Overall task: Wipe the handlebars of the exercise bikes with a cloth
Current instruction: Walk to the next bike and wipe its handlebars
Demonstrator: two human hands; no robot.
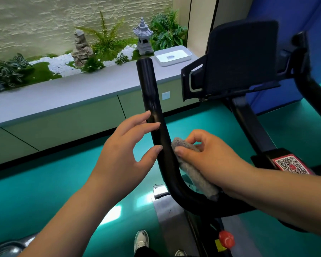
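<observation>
Cloth (193,169) gripped by right hand (209,158) against handlebar (156,115); left hand (124,151) spread; QR sticker (291,165) unreadable.

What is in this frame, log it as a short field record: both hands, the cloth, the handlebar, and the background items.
left hand: open, fingertips touching the handlebar
right hand: grips the cloth, pressing it to the bar
cloth: grey, folded, on the bar's right side at the bend
handlebar: black, curved, end pointing up
console: dark, right of the bar
QR sticker: red-bordered, on the frame
ledge items: white tray, stone lantern, ferns
</observation>
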